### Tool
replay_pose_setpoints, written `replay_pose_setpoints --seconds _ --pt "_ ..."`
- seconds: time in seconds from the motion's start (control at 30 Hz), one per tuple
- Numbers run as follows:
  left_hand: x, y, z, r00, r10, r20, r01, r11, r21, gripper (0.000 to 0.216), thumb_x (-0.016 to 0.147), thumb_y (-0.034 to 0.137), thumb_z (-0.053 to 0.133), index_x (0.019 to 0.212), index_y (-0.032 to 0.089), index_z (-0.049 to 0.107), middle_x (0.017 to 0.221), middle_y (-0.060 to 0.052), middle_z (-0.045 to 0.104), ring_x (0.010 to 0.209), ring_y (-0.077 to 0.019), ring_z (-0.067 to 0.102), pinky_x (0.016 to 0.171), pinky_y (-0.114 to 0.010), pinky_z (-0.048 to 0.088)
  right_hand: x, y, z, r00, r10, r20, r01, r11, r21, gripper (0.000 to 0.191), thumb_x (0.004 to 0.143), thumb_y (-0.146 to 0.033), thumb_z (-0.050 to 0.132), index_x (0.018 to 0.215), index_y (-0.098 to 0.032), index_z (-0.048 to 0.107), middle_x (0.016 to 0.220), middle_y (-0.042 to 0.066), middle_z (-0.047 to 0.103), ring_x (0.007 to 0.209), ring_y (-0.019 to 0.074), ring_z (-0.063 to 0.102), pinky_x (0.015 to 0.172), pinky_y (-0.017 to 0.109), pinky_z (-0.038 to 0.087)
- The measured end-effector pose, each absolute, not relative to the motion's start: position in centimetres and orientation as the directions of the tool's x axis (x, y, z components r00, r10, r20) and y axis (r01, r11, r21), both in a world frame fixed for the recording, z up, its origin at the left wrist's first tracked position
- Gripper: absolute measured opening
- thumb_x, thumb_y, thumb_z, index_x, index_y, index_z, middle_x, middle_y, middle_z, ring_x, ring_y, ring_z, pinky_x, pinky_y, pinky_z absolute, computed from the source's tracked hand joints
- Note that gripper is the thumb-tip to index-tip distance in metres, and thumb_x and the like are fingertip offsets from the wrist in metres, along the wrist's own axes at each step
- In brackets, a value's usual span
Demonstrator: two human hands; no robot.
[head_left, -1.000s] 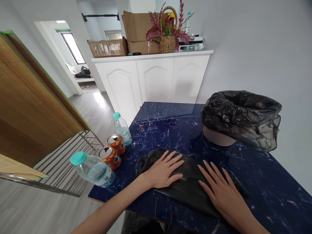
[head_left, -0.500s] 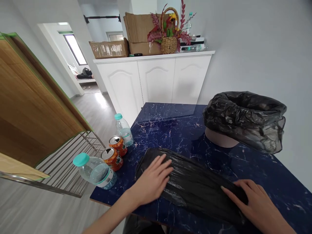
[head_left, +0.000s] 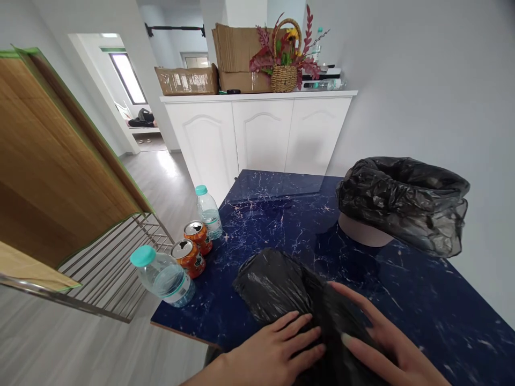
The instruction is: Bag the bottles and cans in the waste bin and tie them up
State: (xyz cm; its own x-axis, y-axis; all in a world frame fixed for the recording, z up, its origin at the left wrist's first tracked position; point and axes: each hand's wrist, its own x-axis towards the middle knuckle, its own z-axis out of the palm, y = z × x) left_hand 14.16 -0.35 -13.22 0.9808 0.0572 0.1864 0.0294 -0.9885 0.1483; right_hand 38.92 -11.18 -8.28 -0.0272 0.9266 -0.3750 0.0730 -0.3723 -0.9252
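Observation:
A black plastic bag [head_left: 273,284] lies bunched at the near edge of the blue marbled table [head_left: 257,220], its left part puffed and its right part gathered into folds. My left hand [head_left: 281,346] rests on its near side, fingers stretched out and slightly apart. Around the gathered right part, my right hand [head_left: 382,343] has its thumb on the near side and a finger on the far side, gripping the plastic. Part of the bag is hidden beneath both hands.
A bin lined with a black bag [head_left: 402,209] stands at the right. Along the left edge are a near bottle [head_left: 164,279], a far bottle [head_left: 209,214] and two orange cans [head_left: 189,257]. Beyond the table is a white cabinet [head_left: 261,134]; a metal rack [head_left: 116,268] stands left.
The bag was stretched out flat and is now bunched up, with folds under my right hand. Both hands have come closer together; my left moved right and nearer, my right moved left.

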Motion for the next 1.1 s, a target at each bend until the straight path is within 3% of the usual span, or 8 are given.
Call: replay_pose_setpoints --seconds 0.07,0.17,0.3,0.43,0.57,0.7,0.93,1.1 --pt "14.1 -0.9 -14.4 0.969 0.009 0.247 -0.009 -0.997 0.073 0.034 0.111 0.025 0.049 0.138 0.012 0.066 0.148 -0.013 0.067 0.148 -0.0291 0.054 0.13 -0.044 0.036 36.7 -8.1 -7.1 -0.035 0.942 -0.334 0.015 -0.333 -0.943 0.096 0.095 -0.068 0.065 0.172 -0.035 0.018 0.084 0.001 0.076 0.075 0.0262 0.077 0.076 0.042 0.066" --pt "13.9 -1.6 -15.9 0.956 0.032 0.292 0.022 -0.999 0.035 0.019 0.106 0.019 0.056 0.105 0.012 0.074 0.112 -0.013 0.079 0.116 -0.0263 0.073 0.121 -0.041 0.046 34.1 -3.1 -7.6 -0.064 0.946 -0.316 -0.082 -0.321 -0.944 0.092 0.095 -0.059 0.071 0.169 -0.027 0.027 0.095 0.003 0.078 0.094 0.0261 0.078 0.09 0.04 0.063" --pt "12.5 -2.2 -16.0 0.95 0.104 0.294 0.096 -0.995 0.041 0.02 0.103 0.015 0.056 0.115 0.01 0.07 0.119 -0.015 0.077 0.117 -0.0254 0.071 0.12 -0.039 0.046 31.8 1.8 -10.3 -0.181 0.916 -0.359 -0.211 -0.392 -0.895 0.105 0.099 -0.06 0.068 0.174 -0.02 0.006 0.119 0.013 0.078 0.103 0.028 0.079 0.089 0.041 0.064" --pt "10.1 -2.4 -14.7 0.909 0.192 0.37 0.168 -0.981 0.096 0.023 0.102 0.012 0.053 0.12 0.014 0.068 0.112 -0.011 0.079 0.109 -0.0232 0.071 0.113 -0.04 0.051 30.9 1.9 -11.6 -0.22 0.93 -0.293 -0.098 -0.32 -0.942 0.108 0.104 -0.064 0.057 0.172 -0.023 -0.015 0.14 0.017 0.071 0.108 0.0268 0.078 0.098 0.046 0.063" --pt "9.5 -2.5 -13.3 0.838 0.247 0.488 0.171 -0.966 0.194 0.015 0.103 0.019 0.055 0.113 0.018 0.066 0.103 -0.007 0.078 0.092 -0.02 0.069 0.09 -0.035 0.056 31.5 0.3 -11.3 -0.181 0.977 0.111 0.313 0.164 -0.936 0.064 0.111 -0.051 0.046 0.17 -0.032 0.031 0.145 0.011 0.069 0.118 0.0279 0.074 0.107 0.052 0.059" --pt "11.9 -2.3 -12.8 0.859 0.233 0.456 0.148 -0.966 0.214 0.025 0.102 0.023 0.058 0.124 0.013 0.063 0.118 -0.012 0.076 0.109 -0.0236 0.068 0.103 -0.038 0.052 32.5 1.4 -12.2 -0.455 0.842 0.29 0.552 0.522 -0.65 0.049 0.113 -0.041 0.042 0.16 -0.032 0.052 0.168 0.001 0.046 0.159 0.0281 0.036 0.134 0.058 0.023" --pt "12.9 -2.0 -14.5 0.913 0.313 0.261 0.229 -0.924 0.306 0.068 0.106 0.056 0.056 0.155 0.01 0.046 0.149 -0.018 0.066 0.137 -0.0304 0.061 0.118 -0.046 0.044 33.4 3.2 -13.6 -0.552 0.832 0.064 0.486 0.383 -0.785 0.054 0.117 -0.049 0.025 0.163 -0.032 0.047 0.172 -0.001 0.04 0.163 0.0228 0.028 0.136 0.056 0.013" --pt "11.2 -1.9 -14.8 0.885 0.368 0.285 0.215 -0.866 0.452 0.035 0.109 0.028 0.051 0.142 0.023 0.062 0.136 -0.008 0.076 0.131 -0.0246 0.067 0.112 -0.039 0.049 36.1 0.8 -11.5 -0.498 0.867 0.034 0.504 0.321 -0.802 0.054 0.113 -0.056 0.04 0.162 -0.036 0.049 0.171 -0.003 0.042 0.162 0.0247 0.031 0.135 0.053 0.021"
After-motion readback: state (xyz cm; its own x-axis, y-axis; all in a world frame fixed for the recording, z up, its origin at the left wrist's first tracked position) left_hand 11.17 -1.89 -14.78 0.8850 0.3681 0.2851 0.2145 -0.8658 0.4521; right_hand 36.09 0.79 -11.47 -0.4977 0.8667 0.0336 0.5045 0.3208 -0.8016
